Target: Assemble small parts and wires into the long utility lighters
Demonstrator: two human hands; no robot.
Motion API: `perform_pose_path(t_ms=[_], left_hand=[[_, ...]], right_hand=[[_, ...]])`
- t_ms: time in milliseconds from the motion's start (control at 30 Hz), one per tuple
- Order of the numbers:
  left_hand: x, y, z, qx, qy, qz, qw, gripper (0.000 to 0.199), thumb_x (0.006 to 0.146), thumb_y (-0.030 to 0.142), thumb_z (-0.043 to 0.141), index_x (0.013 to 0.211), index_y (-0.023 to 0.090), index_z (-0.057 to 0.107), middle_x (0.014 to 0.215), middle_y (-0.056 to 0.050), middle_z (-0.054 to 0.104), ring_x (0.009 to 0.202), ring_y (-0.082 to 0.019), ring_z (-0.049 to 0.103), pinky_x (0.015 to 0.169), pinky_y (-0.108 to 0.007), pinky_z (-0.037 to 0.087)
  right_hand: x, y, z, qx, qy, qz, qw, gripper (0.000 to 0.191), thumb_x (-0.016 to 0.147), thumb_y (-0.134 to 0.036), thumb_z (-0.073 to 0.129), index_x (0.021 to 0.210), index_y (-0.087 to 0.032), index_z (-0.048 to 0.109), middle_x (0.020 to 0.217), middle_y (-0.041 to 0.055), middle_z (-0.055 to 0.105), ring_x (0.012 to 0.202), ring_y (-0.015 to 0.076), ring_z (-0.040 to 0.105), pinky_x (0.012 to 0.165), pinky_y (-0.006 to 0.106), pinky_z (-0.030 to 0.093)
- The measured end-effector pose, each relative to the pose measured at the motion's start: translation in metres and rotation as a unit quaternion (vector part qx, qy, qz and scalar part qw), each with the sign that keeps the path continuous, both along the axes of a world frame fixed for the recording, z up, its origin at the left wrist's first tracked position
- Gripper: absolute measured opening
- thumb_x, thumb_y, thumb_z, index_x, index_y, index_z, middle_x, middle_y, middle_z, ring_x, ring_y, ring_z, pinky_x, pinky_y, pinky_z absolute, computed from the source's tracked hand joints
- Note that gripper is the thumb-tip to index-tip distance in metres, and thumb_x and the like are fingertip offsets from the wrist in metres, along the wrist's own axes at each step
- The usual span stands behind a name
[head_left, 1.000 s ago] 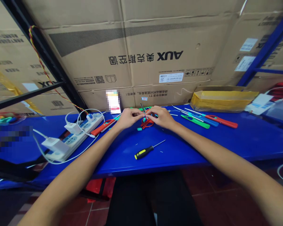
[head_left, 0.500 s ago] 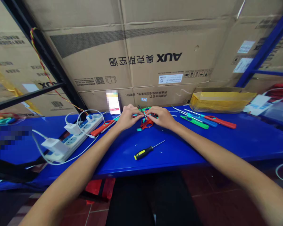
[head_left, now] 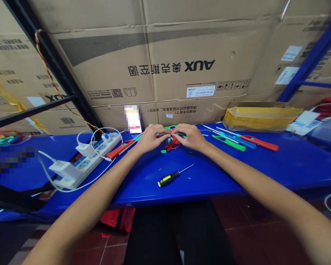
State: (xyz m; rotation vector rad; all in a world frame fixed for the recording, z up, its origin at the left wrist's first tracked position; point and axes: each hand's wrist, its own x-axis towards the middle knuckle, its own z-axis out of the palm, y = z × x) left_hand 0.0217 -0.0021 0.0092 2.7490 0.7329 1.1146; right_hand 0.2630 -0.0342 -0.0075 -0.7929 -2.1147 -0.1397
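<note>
My left hand and my right hand meet near the back of the blue table, thumbs and fingertips pinched close together. Between them is something small and dark, too small to make out. Small red parts lie right below the fingertips, with a teal piece beside them. Green plastic shows just behind the fingers. Nearer the front edge lies a black and yellow screwdriver, its shaft pointing up and right.
On the left are a white power strip with chargers and cables, a red lighter and a phone. To the right lie green, blue and red lighters and a yellow-taped box. Cardboard stands behind.
A thin dark rod that stuck up between my hands has tipped down and no longer shows upright. My fingertips have come slightly closer together. The view has shifted a little.
</note>
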Motion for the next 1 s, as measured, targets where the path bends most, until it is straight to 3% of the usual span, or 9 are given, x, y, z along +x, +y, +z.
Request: perform_pose_path(t_ms=[233,633,900,1000], left_hand=[[-0.006,0.003,0.005,-0.042,-0.027,-0.007,0.999,0.017,0.099,0.033,0.068,0.101,0.024,0.083,0.099,-0.005,0.084,0.093,-0.023,0.076,0.087,-0.036,0.056],[-0.001,0.002,-0.002,-0.028,-0.043,-0.010,0.999,0.019,0.101,0.038,0.067,0.098,0.025,0.081,0.098,-0.005,0.083,0.092,-0.023,0.076,0.090,-0.038,0.056],[-0.003,0.005,0.000,-0.047,-0.066,0.014,0.997,0.016,0.098,0.033,0.068,0.096,0.023,0.080,0.097,-0.005,0.083,0.090,-0.022,0.076,0.085,-0.036,0.057],[-0.005,0.006,0.001,-0.045,-0.074,0.026,0.996,0.017,0.098,0.033,0.068,0.095,0.024,0.081,0.096,-0.005,0.083,0.089,-0.022,0.075,0.086,-0.036,0.057]], right_hand=[[0.009,0.002,0.009,0.006,-0.005,-0.010,1.000,0.011,0.100,-0.024,0.065,0.098,-0.022,0.076,0.098,0.0065,0.078,0.090,0.0211,0.070,0.083,0.035,0.055],[0.009,0.002,0.010,-0.011,0.003,0.011,1.000,0.013,0.100,-0.023,0.066,0.093,-0.022,0.077,0.091,0.0052,0.077,0.084,0.0195,0.069,0.077,0.033,0.053],[0.011,0.005,0.010,-0.020,0.022,0.036,0.999,0.014,0.101,-0.025,0.067,0.112,-0.023,0.076,0.112,0.0076,0.077,0.100,0.0216,0.073,0.090,0.037,0.057],[0.016,0.009,0.011,-0.024,0.020,0.027,0.999,0.014,0.102,-0.024,0.066,0.109,-0.023,0.078,0.110,0.0071,0.079,0.099,0.0217,0.074,0.089,0.037,0.057]])
